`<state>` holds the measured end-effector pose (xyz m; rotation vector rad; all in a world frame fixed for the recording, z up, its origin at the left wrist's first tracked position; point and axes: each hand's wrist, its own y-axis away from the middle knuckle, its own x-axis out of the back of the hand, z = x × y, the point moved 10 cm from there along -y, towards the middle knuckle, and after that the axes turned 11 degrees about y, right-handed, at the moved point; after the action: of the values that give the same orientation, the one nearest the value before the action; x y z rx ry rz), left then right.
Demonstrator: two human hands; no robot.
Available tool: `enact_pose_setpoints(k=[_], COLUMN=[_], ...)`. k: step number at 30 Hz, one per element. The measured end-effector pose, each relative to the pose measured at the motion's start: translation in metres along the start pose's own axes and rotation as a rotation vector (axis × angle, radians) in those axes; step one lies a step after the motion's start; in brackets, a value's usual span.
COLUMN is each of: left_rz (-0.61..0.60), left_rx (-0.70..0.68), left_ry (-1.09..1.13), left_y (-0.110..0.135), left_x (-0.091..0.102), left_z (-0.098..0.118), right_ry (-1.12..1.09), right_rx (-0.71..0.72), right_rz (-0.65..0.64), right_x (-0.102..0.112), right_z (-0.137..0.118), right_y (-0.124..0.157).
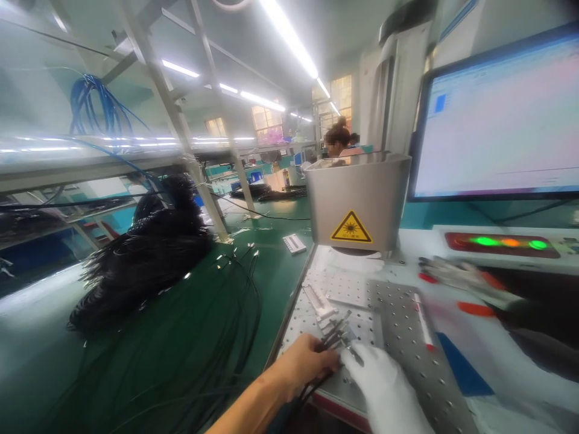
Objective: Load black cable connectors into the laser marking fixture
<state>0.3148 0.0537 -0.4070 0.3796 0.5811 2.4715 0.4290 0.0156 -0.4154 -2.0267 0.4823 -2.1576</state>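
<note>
My bare left hand [304, 365] is closed around several black cables [331, 339], whose metal connector ends fan out over the perforated plate [398, 328]. In a white glove, my right hand [377, 374] pinches at one of these cable ends, close beside the left fingertips. Blur hides the exact contact. Just beyond the connectors lies a pale fixture block [320, 304] on the plate. The loose cable lengths hang below my left hand. Above the plate stands a metal housing [357, 196] with a yellow laser warning sign.
A large heap of black cables [149, 259] lies on the green table [190, 319] at left, with loose cables [251, 283] nearer. A marker [424, 322], gloves [470, 280], a lit button panel [502, 243] and a monitor [497, 120] are at right. A person [338, 138] is behind.
</note>
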Motion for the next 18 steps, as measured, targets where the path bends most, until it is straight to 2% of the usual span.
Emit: enact_pose_setpoints(k=[2, 4, 6, 10, 15, 18], left_rz=[0.011, 0.023, 0.046, 0.097, -0.010, -0.037], left_rx=[-0.016, -0.038, -0.076, -0.134, -0.017, -0.017], left_ry=[0.011, -0.032, -0.144, -0.351, -0.078, -0.070], left_y=[0.000, 0.001, 0.002, 0.002, -0.005, -0.006], left_x=[-0.003, -0.005, -0.006, -0.003, -0.005, -0.005], left_z=[0.001, 0.003, 0.006, 0.012, -0.002, -0.002], right_ry=[-0.027, -0.041, -0.058, -0.080, -0.047, -0.044], right_rx=[-0.193, -0.261, -0.222, -0.008, 0.033, 0.015], right_rz=[-0.053, -0.076, -0.048, 0.065, 0.136, 0.138], right_x=[-0.013, -0.017, -0.014, -0.007, -0.010, -0.009], right_z=[0.014, 0.018, 0.017, 0.006, 0.005, 0.004], right_y=[0.000, 0.001, 0.000, 0.001, 0.002, 0.000])
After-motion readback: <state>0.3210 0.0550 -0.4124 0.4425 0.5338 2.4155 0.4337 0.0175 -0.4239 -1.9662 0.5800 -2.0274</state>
